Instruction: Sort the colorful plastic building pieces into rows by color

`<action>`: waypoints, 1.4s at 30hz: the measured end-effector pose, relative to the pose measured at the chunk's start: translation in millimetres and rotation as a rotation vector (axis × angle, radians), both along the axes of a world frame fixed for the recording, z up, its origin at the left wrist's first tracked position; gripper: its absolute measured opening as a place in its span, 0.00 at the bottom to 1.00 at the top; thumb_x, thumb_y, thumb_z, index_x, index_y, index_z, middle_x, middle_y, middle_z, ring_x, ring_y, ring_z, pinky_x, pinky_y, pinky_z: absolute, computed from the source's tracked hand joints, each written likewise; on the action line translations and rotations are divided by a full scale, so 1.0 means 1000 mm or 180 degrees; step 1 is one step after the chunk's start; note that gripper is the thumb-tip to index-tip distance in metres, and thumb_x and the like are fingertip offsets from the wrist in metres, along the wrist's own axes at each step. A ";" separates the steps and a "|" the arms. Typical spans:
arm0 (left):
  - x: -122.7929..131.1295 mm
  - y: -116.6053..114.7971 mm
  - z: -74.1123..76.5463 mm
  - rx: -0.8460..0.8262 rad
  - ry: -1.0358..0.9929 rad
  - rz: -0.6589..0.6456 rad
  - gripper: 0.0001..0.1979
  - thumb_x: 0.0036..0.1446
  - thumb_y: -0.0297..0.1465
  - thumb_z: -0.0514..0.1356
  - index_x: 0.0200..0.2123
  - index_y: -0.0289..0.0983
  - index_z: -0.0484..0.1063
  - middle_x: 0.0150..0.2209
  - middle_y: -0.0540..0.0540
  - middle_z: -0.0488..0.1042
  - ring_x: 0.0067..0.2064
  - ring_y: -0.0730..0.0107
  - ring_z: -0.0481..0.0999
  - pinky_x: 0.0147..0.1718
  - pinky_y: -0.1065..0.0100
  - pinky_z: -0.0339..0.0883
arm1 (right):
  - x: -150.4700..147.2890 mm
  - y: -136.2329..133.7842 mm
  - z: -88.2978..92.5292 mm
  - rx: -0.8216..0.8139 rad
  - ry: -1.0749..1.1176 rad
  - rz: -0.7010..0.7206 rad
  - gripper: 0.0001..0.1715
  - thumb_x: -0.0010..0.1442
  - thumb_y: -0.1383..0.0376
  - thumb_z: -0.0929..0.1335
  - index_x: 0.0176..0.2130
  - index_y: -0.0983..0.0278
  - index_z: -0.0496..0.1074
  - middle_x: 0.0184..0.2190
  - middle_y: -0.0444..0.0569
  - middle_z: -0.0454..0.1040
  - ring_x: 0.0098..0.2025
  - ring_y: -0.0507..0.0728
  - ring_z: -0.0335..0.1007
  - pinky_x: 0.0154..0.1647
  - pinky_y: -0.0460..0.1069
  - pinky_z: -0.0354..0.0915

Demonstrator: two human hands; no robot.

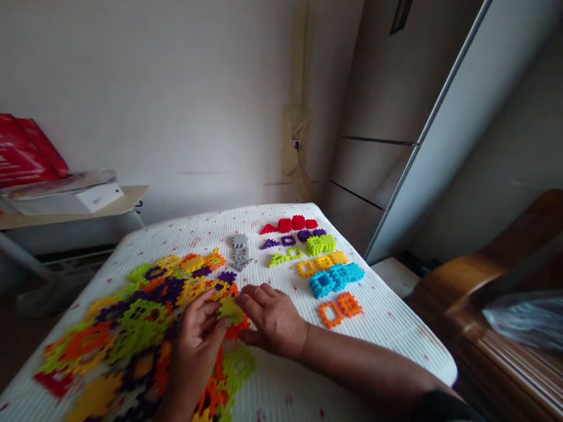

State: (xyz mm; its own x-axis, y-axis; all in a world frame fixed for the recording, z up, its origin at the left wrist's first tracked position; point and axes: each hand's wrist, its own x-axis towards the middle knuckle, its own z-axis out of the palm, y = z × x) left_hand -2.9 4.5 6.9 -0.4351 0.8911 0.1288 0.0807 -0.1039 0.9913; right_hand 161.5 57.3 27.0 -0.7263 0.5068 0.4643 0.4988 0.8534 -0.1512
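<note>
Both my hands are low over a white ribbed mat (387, 334). My left hand (196, 346) and my right hand (272, 319) grip the edges of a lime green star-shaped plastic piece (230, 310). Beneath and left of them spreads a heap of interlocking plastic pieces (132, 334) in mixed colours. An orange piece (237, 328) touches my right thumb. Farther right lie colour-sorted groups: red (290, 224), purple (289, 240), lime (320, 244), yellow (321, 262), blue (335, 278), orange (339, 308). A grey piece (240, 252) stands apart.
A wooden shelf (74, 211) at the left carries a red bag (26, 149) and a white box (100, 196). To the right stand a tall grey cabinet (387, 117) and a brown wooden chair (497, 281) with a plastic bag (528, 319).
</note>
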 end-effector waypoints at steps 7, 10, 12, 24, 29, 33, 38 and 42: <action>0.003 -0.001 0.008 -0.0091 -0.0340 0.0022 0.31 0.38 0.37 0.67 0.48 0.41 0.64 0.38 0.47 0.72 0.35 0.67 0.75 0.30 0.69 0.71 | -0.018 -0.006 0.002 0.0246 -0.0174 -0.0246 0.15 0.62 0.63 0.62 0.49 0.65 0.65 0.41 0.52 0.71 0.38 0.58 0.63 0.34 0.51 0.66; 0.003 0.000 0.006 -0.0059 -0.0389 0.0015 0.32 0.37 0.37 0.68 0.47 0.41 0.64 0.37 0.47 0.72 0.36 0.65 0.75 0.30 0.68 0.71 | -0.016 -0.005 0.006 0.0050 -0.0203 -0.0143 0.21 0.58 0.62 0.66 0.50 0.67 0.65 0.44 0.54 0.70 0.40 0.59 0.64 0.39 0.53 0.67; 0.003 0.001 0.004 -0.0046 -0.0372 0.0042 0.32 0.36 0.36 0.69 0.47 0.40 0.65 0.37 0.46 0.72 0.36 0.64 0.75 0.32 0.67 0.71 | -0.014 -0.003 0.007 -0.0120 -0.0170 -0.0055 0.25 0.55 0.61 0.68 0.51 0.68 0.64 0.46 0.56 0.69 0.44 0.60 0.64 0.42 0.54 0.67; 0.002 -0.006 -0.009 0.0307 -0.0616 -0.0065 0.22 0.53 0.35 0.59 0.52 0.44 0.63 0.40 0.48 0.71 0.39 0.69 0.73 0.38 0.68 0.69 | -0.012 0.003 -0.008 -0.0860 0.1114 0.0267 0.46 0.50 0.75 0.66 0.63 0.58 0.47 0.52 0.57 0.65 0.51 0.60 0.63 0.48 0.57 0.66; -0.001 -0.006 -0.006 0.0409 -0.0821 -0.0029 0.20 0.55 0.35 0.57 0.51 0.44 0.63 0.40 0.48 0.71 0.39 0.69 0.73 0.37 0.67 0.69 | -0.012 0.003 -0.009 -0.0897 0.1161 0.0275 0.47 0.50 0.76 0.65 0.64 0.58 0.46 0.52 0.57 0.64 0.51 0.60 0.63 0.47 0.57 0.68; -0.004 -0.003 -0.004 0.0608 -0.0971 0.0124 0.19 0.54 0.35 0.57 0.50 0.42 0.63 0.38 0.47 0.72 0.37 0.67 0.75 0.37 0.64 0.70 | -0.011 0.003 -0.011 -0.0929 0.1078 0.0195 0.44 0.50 0.75 0.66 0.63 0.60 0.50 0.53 0.57 0.64 0.53 0.60 0.62 0.50 0.57 0.66; -0.006 0.000 -0.006 0.0689 -0.0969 0.0268 0.18 0.54 0.33 0.58 0.48 0.41 0.64 0.38 0.48 0.72 0.37 0.67 0.76 0.39 0.61 0.71 | -0.009 0.004 -0.013 -0.0874 0.0848 0.0214 0.34 0.50 0.72 0.67 0.57 0.63 0.60 0.52 0.57 0.66 0.53 0.59 0.63 0.52 0.54 0.64; -0.009 0.003 -0.011 0.0611 -0.0905 0.0331 0.19 0.52 0.34 0.59 0.48 0.41 0.64 0.38 0.48 0.72 0.35 0.66 0.76 0.38 0.60 0.72 | -0.007 0.006 -0.012 -0.0826 0.0800 0.0231 0.32 0.50 0.71 0.67 0.55 0.65 0.62 0.52 0.56 0.67 0.52 0.59 0.63 0.52 0.53 0.63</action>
State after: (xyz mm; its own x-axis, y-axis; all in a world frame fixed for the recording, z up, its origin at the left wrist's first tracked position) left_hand -11.7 7.7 -3.9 -0.5647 0.8115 0.1503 -0.1757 -0.2961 0.9388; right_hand 154.3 63.0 14.6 -0.6444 0.5824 0.4955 0.3581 0.8024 -0.4775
